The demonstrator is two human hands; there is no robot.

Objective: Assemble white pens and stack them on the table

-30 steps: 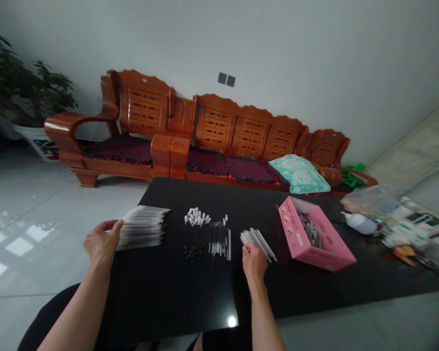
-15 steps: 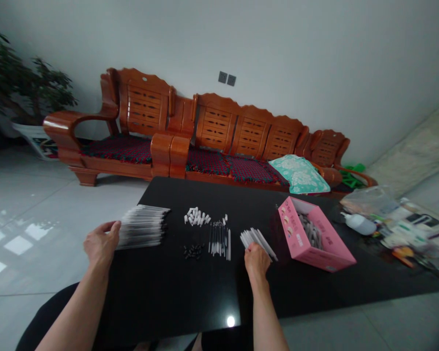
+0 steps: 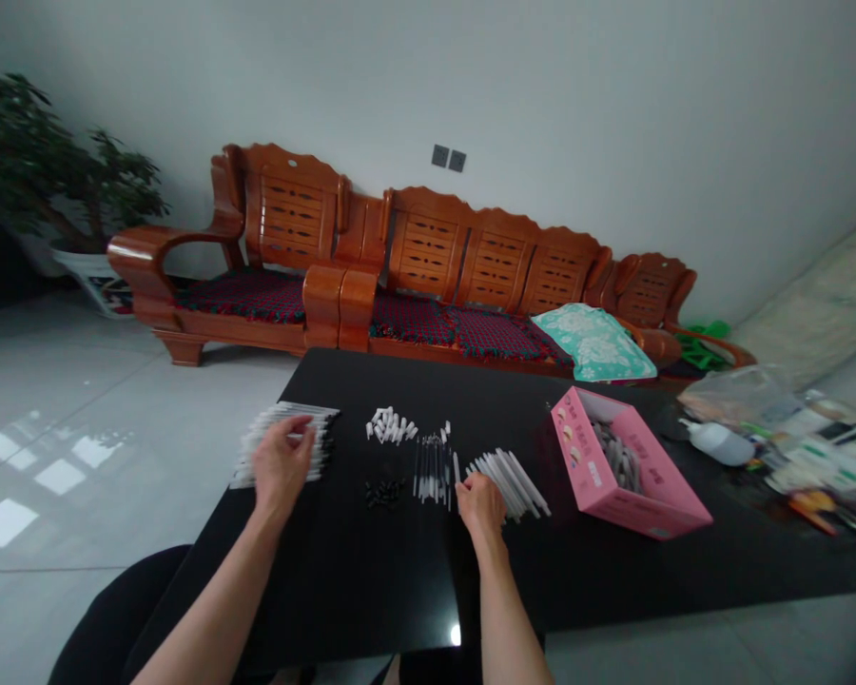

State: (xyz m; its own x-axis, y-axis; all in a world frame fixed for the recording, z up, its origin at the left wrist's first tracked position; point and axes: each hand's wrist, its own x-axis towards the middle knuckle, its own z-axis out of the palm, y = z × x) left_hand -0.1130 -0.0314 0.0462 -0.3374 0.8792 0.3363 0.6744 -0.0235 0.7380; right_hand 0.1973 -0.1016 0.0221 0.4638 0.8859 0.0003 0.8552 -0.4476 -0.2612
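Pink card forms the open box (image 3: pixel 581 452) on the right of the black table (image 3: pixel 371 590); greyish pieces (image 3: pixel 617 452) lie heaped inside it, too small to name. Left of the box, a row of white tubes (image 3: pixel 517 485) lies slanted on the table. The right hand (image 3: pixel 481 509) is at their left edge, its fingers drawn together at the near end of a single white stick (image 3: pixel 457 466); I cannot tell whether they grip it. Thin rods (image 3: pixel 434 476) lie side by side just left of that stick. Farther left are white caps (image 3: pixel 387 425) and, nearer the person, black caps (image 3: pixel 381 493). The left hand (image 3: pixel 282 466) is over the pale sticks (image 3: pixel 285 414) at the table's left edge, thumb and fingers apart; contact is unclear. Near the table's right end lies a white bottle (image 3: pixel 717 442), contents hidden. On the floor, a white pot (image 3: pixel 96 271) holds a leafy plant (image 3: pixel 78 190).
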